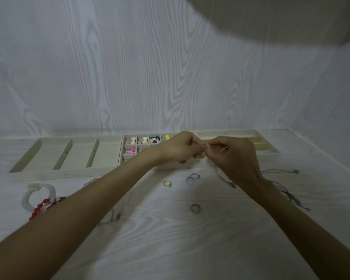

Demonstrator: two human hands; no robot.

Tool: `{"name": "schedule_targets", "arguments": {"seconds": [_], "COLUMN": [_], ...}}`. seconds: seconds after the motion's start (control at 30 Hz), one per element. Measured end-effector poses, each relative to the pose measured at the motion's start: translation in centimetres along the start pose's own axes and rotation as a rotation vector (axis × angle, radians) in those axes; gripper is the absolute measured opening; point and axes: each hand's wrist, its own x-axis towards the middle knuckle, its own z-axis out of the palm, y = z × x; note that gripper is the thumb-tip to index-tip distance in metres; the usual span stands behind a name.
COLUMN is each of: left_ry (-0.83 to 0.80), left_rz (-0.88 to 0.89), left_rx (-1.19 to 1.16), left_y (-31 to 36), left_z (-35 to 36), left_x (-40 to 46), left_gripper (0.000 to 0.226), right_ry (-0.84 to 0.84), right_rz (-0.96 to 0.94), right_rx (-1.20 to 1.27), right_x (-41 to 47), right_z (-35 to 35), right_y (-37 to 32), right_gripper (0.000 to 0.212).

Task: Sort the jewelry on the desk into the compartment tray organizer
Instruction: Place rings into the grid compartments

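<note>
**Both hands meet on a small clasp above the tray's front edge**

Forearms reach in from the bottom corners and converge over the pale wood-grain desk point(170, 249). Loose pieces lie between and beside them: a silver ring point(195, 208), a gold-toned ring point(167, 183), a pair of linked rings point(192, 178), a red bead bracelet point(41, 207) touching a milky white bracelet point(33, 196) at far left, and grey cords point(285, 186) at right.

Further on, the left hand point(180, 147) and right hand point(235, 158) come together, fingertips of each pinching a small metallic clasp point(203, 144) between them. A pale beaded strand point(223, 176) hangs from under the right hand down to the desk, its long axis running down and right, towards the person. It looks cream or pink, fine and limp; blur hides more. The clasp sits level with both hands, the right seeming to bear the strand.

Behind them lies the compartment tray organizer point(38, 150): three long bays at left, small cells holding coloured charms point(143, 140) in the middle, another long section at right.
</note>
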Motion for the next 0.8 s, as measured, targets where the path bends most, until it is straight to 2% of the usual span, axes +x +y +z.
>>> {"name": "schedule_targets", "arguments": {"seconds": [0.1, 0.2, 0.3, 0.37, 0.43, 0.53, 0.63, 0.8], "left_ry": [0.072, 0.134, 0.181, 0.159, 0.111, 0.063, 0.096, 0.122], "left_rz": [0.038, 0.115, 0.150, 0.185, 0.219, 0.181, 0.110, 0.046], "left_rx": [-0.121, -0.034, 0.362, 0.655, 0.795, 0.807, 0.733, 0.669], "left_y": [-0.5, -1.4, -2.3, -2.3, -2.5, -2.8, -3.2, -3.9], "left_z": [-0.3, -0.9, -1.8, -2.0, -1.9, -1.4, -1.4, -2.5], "left_x": [1.8, 3.7, 5.4, 5.9, 6.4, 6.9, 6.8, 5.9], "left_gripper": [0.011, 0.003, 0.007, 0.008, 0.011, 0.011, 0.013, 0.008], "right_ry": [0.005, -0.049, -0.153, -0.312, -0.446, -0.465, -0.461, -0.573], "right_rz": [0.020, 0.001, -0.042, -0.036, -0.033, -0.031, -0.034, -0.124], "right_rx": [0.021, -0.019, -0.156, -0.248, -0.278, -0.279, -0.257, -0.340], "right_x": [1.1, 1.8, 2.5, 2.7, 2.8, 3.1, 3.4, 4.0], "right_z": [0.5, 1.2, 2.1, 2.7, 3.1, 3.5, 4.0, 4.7], "right_y": [1.6, 2.9, 4.2, 4.8, 5.2, 5.6, 5.8, 5.9], "right_gripper": [0.006, 0.012, 0.009, 0.010, 0.012, 0.012, 0.014, 0.020]}}
